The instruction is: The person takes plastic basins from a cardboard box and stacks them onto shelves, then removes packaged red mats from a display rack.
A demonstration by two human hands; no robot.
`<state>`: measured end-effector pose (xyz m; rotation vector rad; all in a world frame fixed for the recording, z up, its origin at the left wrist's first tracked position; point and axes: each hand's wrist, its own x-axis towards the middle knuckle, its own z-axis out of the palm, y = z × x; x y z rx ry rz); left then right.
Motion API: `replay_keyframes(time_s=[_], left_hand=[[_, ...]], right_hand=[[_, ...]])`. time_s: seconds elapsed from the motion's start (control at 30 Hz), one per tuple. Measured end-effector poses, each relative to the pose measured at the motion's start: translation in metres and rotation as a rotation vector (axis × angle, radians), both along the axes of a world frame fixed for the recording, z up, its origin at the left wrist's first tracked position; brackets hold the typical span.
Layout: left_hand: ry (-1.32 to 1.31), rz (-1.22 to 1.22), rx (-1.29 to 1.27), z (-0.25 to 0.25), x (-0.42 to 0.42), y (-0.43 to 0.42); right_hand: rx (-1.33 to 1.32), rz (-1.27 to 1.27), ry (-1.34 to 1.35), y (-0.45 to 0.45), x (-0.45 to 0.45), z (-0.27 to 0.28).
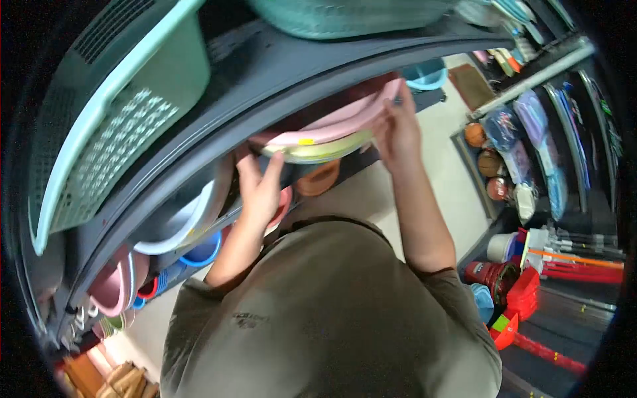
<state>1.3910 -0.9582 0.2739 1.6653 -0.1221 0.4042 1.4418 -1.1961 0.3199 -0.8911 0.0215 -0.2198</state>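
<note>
Shirt (318,318), one, grey-green, worn by the person; small dark print on the chest.

Left hand (261,189), one: thumb parted from the fingers, holding the left end of the basin stack (332,131); fingertips partly hidden.

Right hand (398,132), one: fingers bent around the right end of the same stack, thumb near the rim.

Basin stack, one, held between both hands just under the edge of the dark shelf (265,63): pink above, yellow (325,152) below, at least two basins; exact number cannot be told. One yellow sticker on the pink rim.

Baskets, two, pale green, on the shelf: one large and perforated at left (126,126), one at top (352,16).

Basins below the shelf: one whitish (176,225), one blue (202,249), one orange (318,179); pink (113,288) at far left, number unclear.

Teal basin (428,74), one, beyond the right hand.

Balls (490,162), three, in a row at right.

Dustpans (524,295), red, two visible, lower right, near long-handled goods (577,268), blurred, uncounted.
</note>
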Motion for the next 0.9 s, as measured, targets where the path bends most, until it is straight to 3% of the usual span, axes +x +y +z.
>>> replay_keyframes(time_s=[0.1,0.17,0.27,0.5,0.73,0.83,0.9], left_hand=[[0.054,0.088,0.163,-0.004,-0.002,0.0],[0.135,0.136,0.318,0.0,-0.009,0.001],[0.087,0.114,0.222,-0.005,-0.008,-0.002],[0.194,0.095,0.324,-0.008,-0.009,-0.001],[0.108,0.137,0.351,-0.012,-0.008,-0.003],[0.251,0.117,0.395,-0.007,-0.013,0.0],[0.16,0.138,0.424,-0.011,-0.011,0.002]], right_hand=[[-0.191,-0.057,0.1,-0.004,-0.007,0.004],[-0.671,-0.045,0.256,-0.015,-0.011,-0.009],[-0.708,-0.039,0.273,-0.015,-0.015,-0.024],[-0.643,-0.022,0.262,-0.015,-0.018,-0.03],[-0.625,-0.037,0.285,-0.014,-0.018,-0.031],[-0.583,-0.041,0.258,-0.014,-0.018,-0.033],[-0.562,-0.023,0.208,-0.018,-0.018,-0.042]])
